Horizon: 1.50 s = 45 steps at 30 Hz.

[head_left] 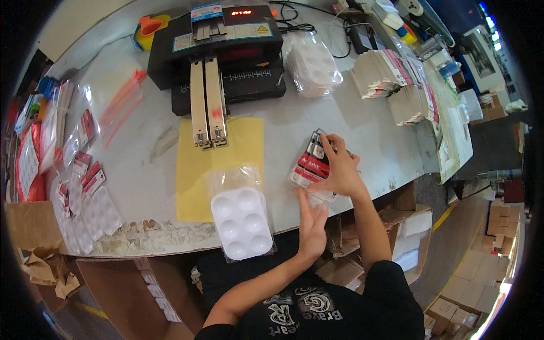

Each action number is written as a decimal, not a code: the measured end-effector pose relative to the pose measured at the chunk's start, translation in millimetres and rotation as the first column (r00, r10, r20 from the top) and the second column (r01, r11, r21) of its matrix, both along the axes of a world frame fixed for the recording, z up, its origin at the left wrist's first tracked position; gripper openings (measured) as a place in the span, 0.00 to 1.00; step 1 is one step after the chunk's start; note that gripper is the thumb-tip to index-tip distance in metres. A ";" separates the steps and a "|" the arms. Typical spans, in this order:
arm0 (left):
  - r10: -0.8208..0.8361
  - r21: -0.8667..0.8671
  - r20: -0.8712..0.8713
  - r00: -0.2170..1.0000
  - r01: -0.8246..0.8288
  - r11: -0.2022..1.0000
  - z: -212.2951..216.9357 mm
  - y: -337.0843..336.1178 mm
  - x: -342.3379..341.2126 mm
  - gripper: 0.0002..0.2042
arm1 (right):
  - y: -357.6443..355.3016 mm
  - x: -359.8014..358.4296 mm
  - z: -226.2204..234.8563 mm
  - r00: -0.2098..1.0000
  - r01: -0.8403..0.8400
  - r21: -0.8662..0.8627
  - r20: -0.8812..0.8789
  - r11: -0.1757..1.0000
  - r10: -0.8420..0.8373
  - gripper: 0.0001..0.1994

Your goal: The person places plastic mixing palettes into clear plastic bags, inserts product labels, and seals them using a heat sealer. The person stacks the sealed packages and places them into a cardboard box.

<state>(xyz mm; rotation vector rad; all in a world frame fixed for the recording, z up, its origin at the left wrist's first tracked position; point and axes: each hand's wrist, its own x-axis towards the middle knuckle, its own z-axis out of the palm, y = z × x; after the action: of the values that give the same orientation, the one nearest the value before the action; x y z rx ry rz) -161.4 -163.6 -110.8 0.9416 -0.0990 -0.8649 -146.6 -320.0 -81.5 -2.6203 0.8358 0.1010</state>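
My right hand [345, 170] is closed round a packet of red, black and white printed cards [311, 161] lying tilted on the table, thumb at the near end and fingers over the far side. Just below it, my left hand [312, 229] pinches the edge of a clear plastic bag [324, 196] with something white in it; the right hand partly covers this. To the left, a white paint palette [241, 221] with round wells lies in a clear bag, overhanging the table's front edge.
A black bag sealer [221, 62] stands at the back, its metal arms over a yellow sheet [195, 187]. Bagged palettes [314, 65] and card stacks [385, 73] sit at the back right. More palettes [99, 215] and clear bags [110, 85] lie left. Cardboard boxes [133, 289] stand below.
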 end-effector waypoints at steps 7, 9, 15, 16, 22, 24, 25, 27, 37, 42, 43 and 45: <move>-0.069 0.025 0.010 0.998 0.069 0.997 1.5 -11.0 -0.3 0.32 | 1.9 -13.7 -11.0 0.994 0.091 -0.117 0.068 0.989 -0.084 0.61; -0.353 0.212 -0.011 0.936 0.347 0.914 16.4 17.7 5.4 0.29 | 0.2 -16.1 -12.8 0.991 0.064 -0.131 0.129 0.989 -0.047 0.61; -0.766 0.011 0.269 0.583 0.794 0.608 76.4 115.2 87.6 0.19 | 4.5 -17.0 -11.0 0.994 0.079 -0.143 0.091 0.987 -0.066 0.60; -0.722 0.063 0.281 0.633 0.738 0.672 84.2 130.2 104.4 0.18 | 5.6 -16.3 -10.3 0.992 0.086 -0.143 0.099 0.986 -0.072 0.60; -0.234 0.191 0.370 0.899 0.173 0.966 88.4 176.3 139.8 0.15 | 5.6 -8.6 -0.4 0.997 0.072 -0.200 0.000 0.977 -0.073 0.61; -0.222 0.244 0.457 0.861 0.119 0.963 81.3 179.8 135.5 0.15 | 3.2 -5.5 3.2 0.992 0.105 -0.197 -0.051 0.975 -0.117 0.63; -0.198 0.246 0.509 0.838 0.079 0.966 78.0 180.6 134.1 0.15 | 2.1 -3.9 4.6 0.985 0.142 -0.187 -0.067 0.972 -0.157 0.64; -0.158 0.272 0.549 0.821 0.004 0.962 73.1 180.4 130.4 0.12 | 0.3 -1.7 6.0 0.975 0.188 -0.154 -0.089 0.970 -0.204 0.65; 0.033 0.285 0.532 0.846 -0.216 0.934 60.8 180.4 139.1 0.06 | -5.6 -8.5 -7.2 0.979 0.201 0.012 0.030 0.980 -0.201 0.65; 0.042 0.296 0.517 0.855 -0.224 0.929 58.8 181.2 136.4 0.07 | -3.2 -4.7 -2.8 0.979 0.204 0.016 0.021 0.979 -0.204 0.65; 0.040 0.304 0.509 0.860 -0.223 0.926 58.9 181.6 135.5 0.07 | -2.2 -3.4 -0.7 0.979 0.203 -0.017 -0.019 0.979 -0.203 0.65; 0.033 0.334 0.490 0.871 -0.223 0.916 58.8 182.5 134.1 0.07 | 0.3 -2.0 2.9 0.977 0.201 -0.069 -0.061 0.977 -0.205 0.65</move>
<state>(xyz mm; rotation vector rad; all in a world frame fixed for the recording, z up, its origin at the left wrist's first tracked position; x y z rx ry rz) -27.3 18.9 -52.0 1.5057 -0.2952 -0.5131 -148.6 -319.7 -78.5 -2.5836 1.1428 0.1101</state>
